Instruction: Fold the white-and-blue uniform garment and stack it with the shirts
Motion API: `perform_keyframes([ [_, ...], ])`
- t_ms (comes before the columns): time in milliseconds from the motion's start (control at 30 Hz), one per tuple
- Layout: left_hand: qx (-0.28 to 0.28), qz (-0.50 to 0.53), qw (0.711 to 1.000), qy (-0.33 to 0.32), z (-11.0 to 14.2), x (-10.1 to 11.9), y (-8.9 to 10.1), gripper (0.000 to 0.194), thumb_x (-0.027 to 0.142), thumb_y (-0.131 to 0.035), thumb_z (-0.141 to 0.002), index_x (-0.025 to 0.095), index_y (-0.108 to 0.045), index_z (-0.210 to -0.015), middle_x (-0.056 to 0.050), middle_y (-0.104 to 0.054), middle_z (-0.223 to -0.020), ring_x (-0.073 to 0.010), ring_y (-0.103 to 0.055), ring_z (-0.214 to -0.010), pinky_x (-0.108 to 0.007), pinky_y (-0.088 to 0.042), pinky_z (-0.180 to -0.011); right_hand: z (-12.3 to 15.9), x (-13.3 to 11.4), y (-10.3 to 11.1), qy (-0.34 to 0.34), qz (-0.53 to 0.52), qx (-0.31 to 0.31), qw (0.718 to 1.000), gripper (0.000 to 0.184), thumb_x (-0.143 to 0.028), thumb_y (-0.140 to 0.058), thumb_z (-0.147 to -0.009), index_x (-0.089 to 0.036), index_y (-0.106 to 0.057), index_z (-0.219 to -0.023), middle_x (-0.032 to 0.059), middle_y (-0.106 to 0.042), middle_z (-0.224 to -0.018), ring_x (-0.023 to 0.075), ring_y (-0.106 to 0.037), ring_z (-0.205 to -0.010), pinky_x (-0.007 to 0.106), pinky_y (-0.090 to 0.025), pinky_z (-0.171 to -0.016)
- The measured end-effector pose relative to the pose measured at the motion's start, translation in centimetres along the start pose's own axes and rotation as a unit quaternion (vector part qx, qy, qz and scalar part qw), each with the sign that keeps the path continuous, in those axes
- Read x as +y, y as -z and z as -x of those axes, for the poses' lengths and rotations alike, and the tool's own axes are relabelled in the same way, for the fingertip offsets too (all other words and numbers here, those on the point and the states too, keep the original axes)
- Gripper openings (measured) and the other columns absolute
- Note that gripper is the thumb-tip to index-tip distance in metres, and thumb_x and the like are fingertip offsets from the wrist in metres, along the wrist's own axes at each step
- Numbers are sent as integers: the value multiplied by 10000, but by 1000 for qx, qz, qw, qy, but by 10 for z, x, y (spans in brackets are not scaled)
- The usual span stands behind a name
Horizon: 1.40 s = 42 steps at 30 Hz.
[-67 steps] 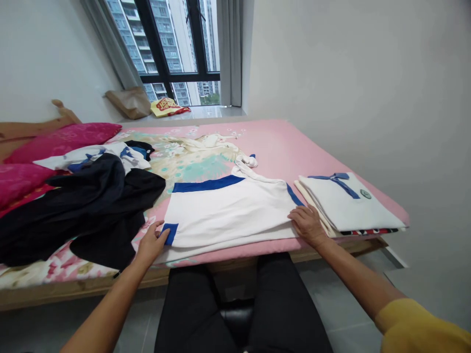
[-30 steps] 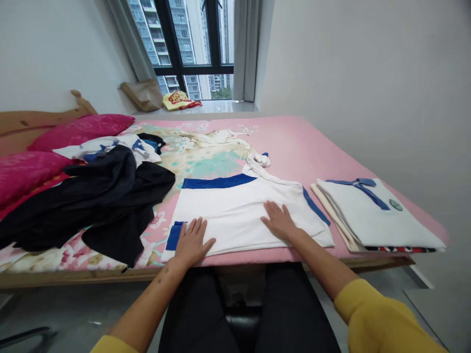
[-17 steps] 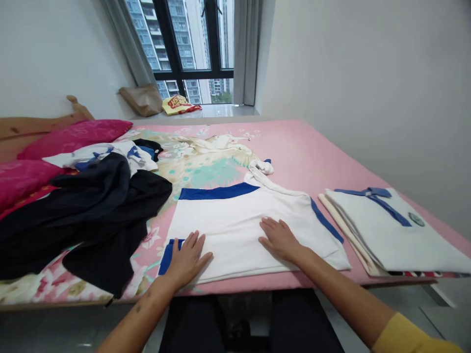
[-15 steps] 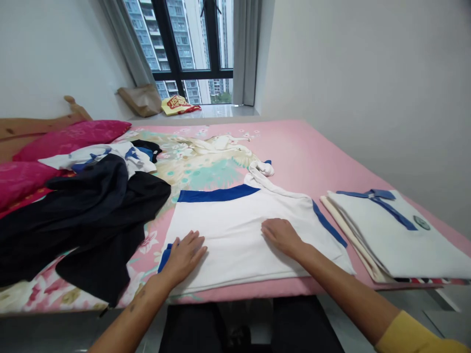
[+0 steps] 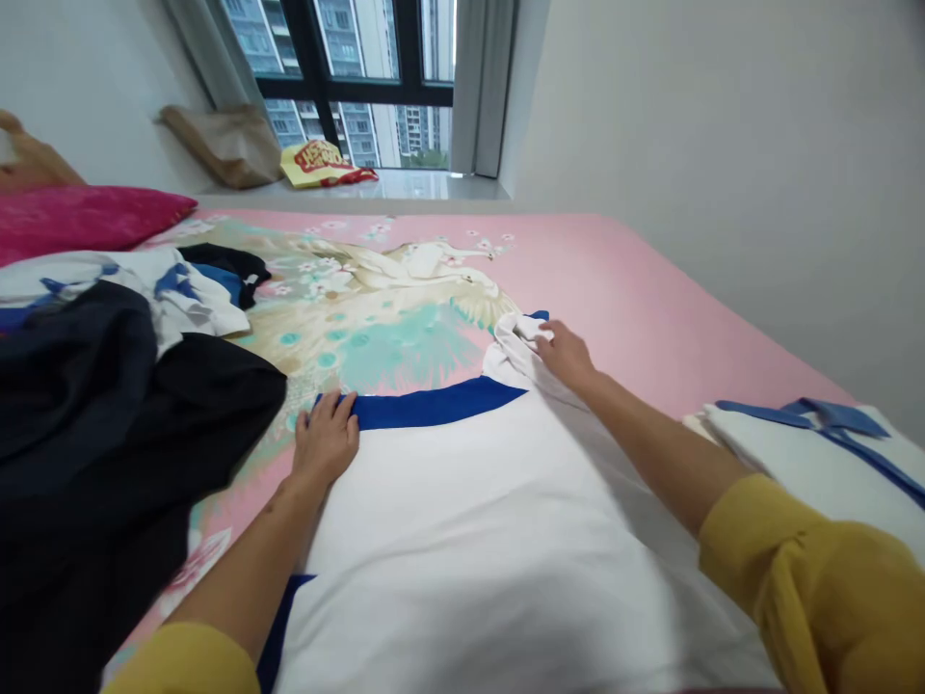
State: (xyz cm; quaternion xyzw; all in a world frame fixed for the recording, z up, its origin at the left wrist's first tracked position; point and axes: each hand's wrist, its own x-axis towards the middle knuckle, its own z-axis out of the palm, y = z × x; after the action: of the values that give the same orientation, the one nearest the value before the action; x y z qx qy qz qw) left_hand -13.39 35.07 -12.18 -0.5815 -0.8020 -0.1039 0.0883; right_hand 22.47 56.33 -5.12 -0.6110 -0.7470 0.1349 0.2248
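A white shirt with blue trim lies spread on the bed in front of me. My left hand rests at its far left corner, fingers slightly apart and lying over the end of the blue band. Farther out and to the right, my right hand has its fingers closed on the bunched white sleeve, which has a blue edge. The right hand's fingertips are partly hidden by the cloth.
Dark clothes and a crumpled white-and-blue garment lie on the left, near a magenta pillow. A folded white shirt with a blue collar sits at the right. A brown bag and a yellow packet stand by the window.
Both hands have moved away from me, from the shirt's middle to its far side. My right hand has taken hold of the sleeve. The view has moved closer to the bed.
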Motion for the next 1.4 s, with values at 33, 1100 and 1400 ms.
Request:
perform_keyframes([
  [33, 12, -3, 1000, 0, 2, 0, -4, 472, 307, -298, -929, 208, -431, -1371, -113, -408, -1435, -269, -343, -1330, -545, -224, -1080, -17, 5, -4, -21, -1, 10, 1000, 420, -363, -462, -861, -215, -495, -1253, 91, -652, -1003, 249, -595, -907, 368, -450, -799],
  [1100, -48, 19, 998, 42, -1, -2, 6, 532, 315, -392, -863, 260, -413, -1391, -61, -306, -1506, -292, -210, -1392, -513, -237, -1071, 122, 41, 21, -149, -174, -44, 972, 467, -467, -559, -724, -163, -612, -1075, 74, -663, -913, 220, -603, -782, 339, -470, -711],
  [1400, -188, -17, 980, -68, -51, -6, 59, 393, 243, -591, -621, 250, -693, -1000, -120, -646, -1030, -340, -500, -1062, -547, -278, -962, 125, 1, 158, -86, -526, 160, 831, 168, -184, -696, -608, -198, -633, -763, 12, -556, -715, 106, -532, -595, 252, -441, -514],
])
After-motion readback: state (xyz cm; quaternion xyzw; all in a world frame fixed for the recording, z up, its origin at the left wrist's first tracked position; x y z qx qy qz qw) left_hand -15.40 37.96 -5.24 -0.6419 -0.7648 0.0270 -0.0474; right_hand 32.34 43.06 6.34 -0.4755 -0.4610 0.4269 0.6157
